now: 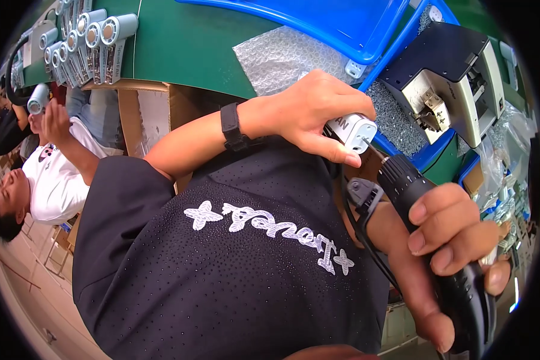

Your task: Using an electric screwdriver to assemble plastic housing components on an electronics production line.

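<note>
My left hand (318,111), with a black band on its wrist, grips a small white handheld fan part (361,133). The end of its handle faces right, and the rest is covered by my fingers. Around a black electric screwdriver (405,180) my right hand (450,234) is closed. The driver tilts up to the left, and its thin bit meets the handle's end face at a small hole. Whether a screw sits under the bit is too small to tell.
A dark box-shaped screw feeder (447,57) stands at the right by a blue bin of small grey screws (396,117). Bubble wrap (270,57) and a blue tray (336,27) lie on the green table (192,54). Several light-blue fans (111,36) stand far left, near another person (60,180).
</note>
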